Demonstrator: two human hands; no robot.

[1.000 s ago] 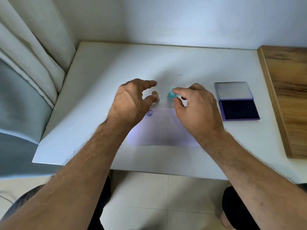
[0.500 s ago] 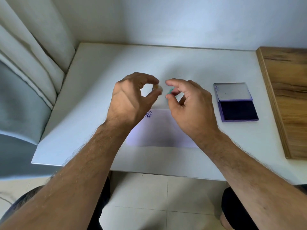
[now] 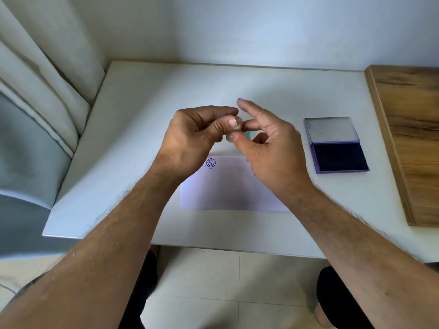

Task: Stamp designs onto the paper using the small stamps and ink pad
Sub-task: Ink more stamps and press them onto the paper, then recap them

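Observation:
Above the table, my left hand (image 3: 199, 131) grips a small pale stamp (image 3: 234, 129) between thumb and forefinger. My right hand (image 3: 273, 146) meets it there, its thumb and a finger pinching the stamp's other end while the index finger sticks out. A bit of the teal stamp (image 3: 248, 134) shows behind my right thumb; I cannot tell whether it is held or lies on the table. The white paper (image 3: 228, 188) lies under my hands, with one round purple print (image 3: 210, 162) near its top left corner. To the right, the purple ink pad (image 3: 338, 156) sits open.
The ink pad's lid (image 3: 331, 129) is folded back behind the dark pad. A wooden board (image 3: 408, 143) runs along the right side of the white table (image 3: 147, 96). A curtain (image 3: 35, 91) hangs at the left, and a wall closes the back.
Both hands lifted from the table and came together. My left hand picked up the pale stamp, and my right hand's fingers now pinch it too.

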